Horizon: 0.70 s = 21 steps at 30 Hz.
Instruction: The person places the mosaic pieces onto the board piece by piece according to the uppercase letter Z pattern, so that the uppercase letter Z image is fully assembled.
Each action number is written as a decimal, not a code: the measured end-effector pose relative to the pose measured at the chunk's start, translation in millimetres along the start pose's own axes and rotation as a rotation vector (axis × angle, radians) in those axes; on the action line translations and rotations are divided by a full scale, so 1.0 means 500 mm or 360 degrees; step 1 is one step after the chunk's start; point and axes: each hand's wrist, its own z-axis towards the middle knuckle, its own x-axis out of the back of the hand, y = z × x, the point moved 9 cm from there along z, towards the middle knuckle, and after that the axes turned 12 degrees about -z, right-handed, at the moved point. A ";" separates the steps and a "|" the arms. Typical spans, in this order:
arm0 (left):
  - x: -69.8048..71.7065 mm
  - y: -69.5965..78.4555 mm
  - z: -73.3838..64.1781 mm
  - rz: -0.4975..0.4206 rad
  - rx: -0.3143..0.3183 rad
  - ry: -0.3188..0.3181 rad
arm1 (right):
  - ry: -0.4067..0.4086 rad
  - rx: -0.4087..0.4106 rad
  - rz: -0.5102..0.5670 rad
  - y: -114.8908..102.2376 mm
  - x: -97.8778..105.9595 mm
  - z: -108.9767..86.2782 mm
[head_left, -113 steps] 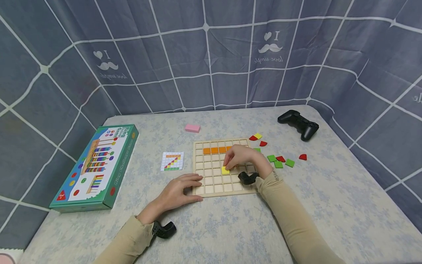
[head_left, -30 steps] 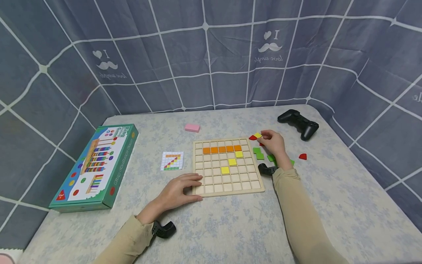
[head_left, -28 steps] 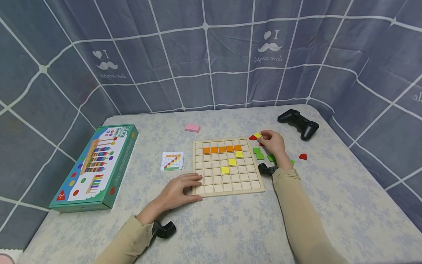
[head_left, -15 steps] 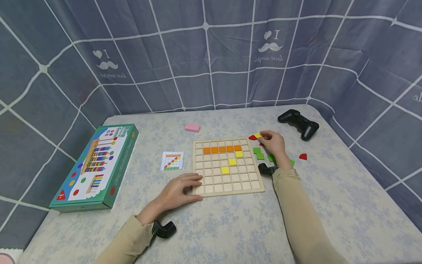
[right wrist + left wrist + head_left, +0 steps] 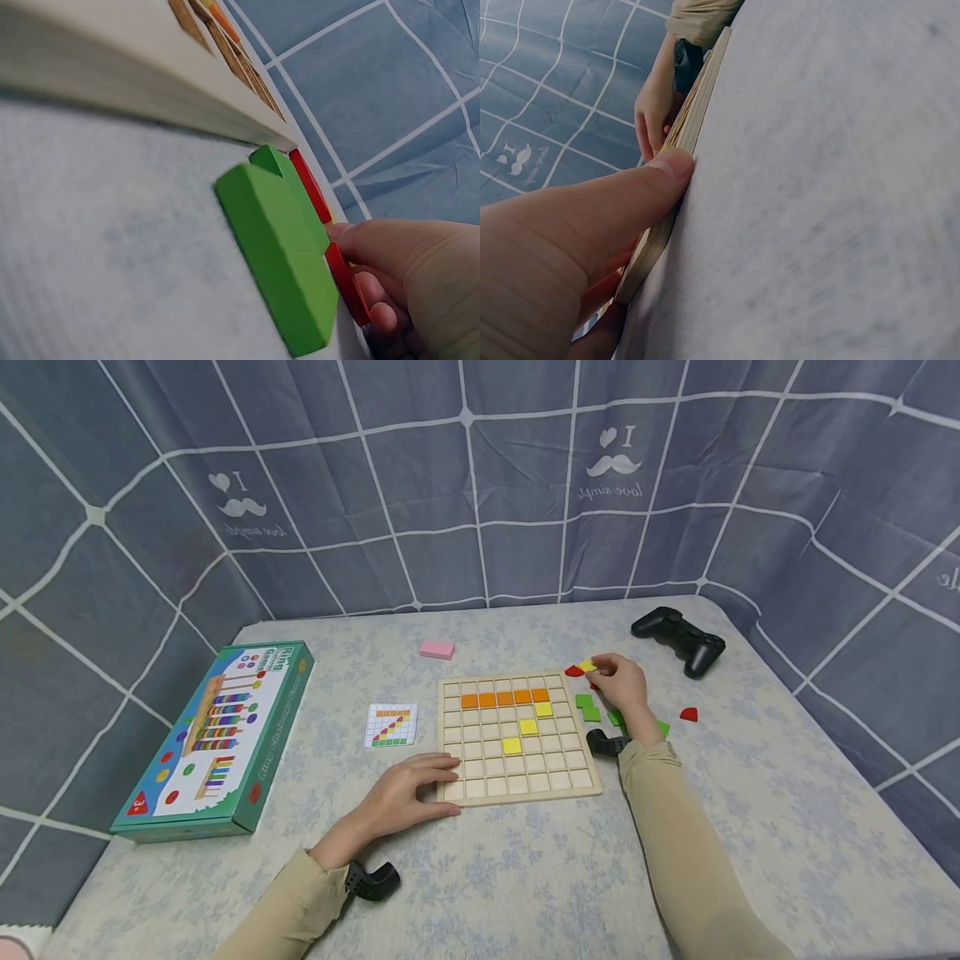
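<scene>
My left hand [image 5: 408, 793] holds the near left corner of a wooden grid board [image 5: 480, 768], thumb along its front edge and fingers at its left side. The thumb presses the board's side [image 5: 694, 112] in the left wrist view. On the board lie an orange row of tiles [image 5: 505, 699] and three yellow tiles [image 5: 528, 727] in a diagonal. Beyond the board's far right corner, my right hand [image 5: 624, 687] pinches a loose yellow tile [image 5: 587, 666] between thumb and fingers, beside a red quarter-round piece [image 5: 573, 671]. In the right wrist view the fingers mostly hide the yellow tile.
Green tiles [image 5: 591, 714] lie right of the board, some partly under the right forearm. A red piece [image 5: 689, 714] lies farther right. A pattern card [image 5: 391, 725], a pink block [image 5: 437, 650], a game box [image 5: 217, 743] and a black game controller [image 5: 678, 639] surround the board.
Since the earliest frame, my right hand has left the yellow tile on the board and moved right to the loose pieces. Over the last second both hands stay nearly still.
</scene>
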 end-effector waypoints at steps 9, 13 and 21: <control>-0.001 -0.002 -0.001 -0.0001 0.0014 -0.0006 | -0.0001 -0.0049 0.0042 0.001 0.004 -0.003; -0.001 -0.001 -0.002 0.0009 -0.0004 0.0007 | -0.0011 -0.0065 0.0046 0.002 0.004 -0.003; 0.001 0.002 0.000 0.0009 -0.0032 0.0025 | -0.0054 -0.0041 0.0007 0.000 -0.002 0.003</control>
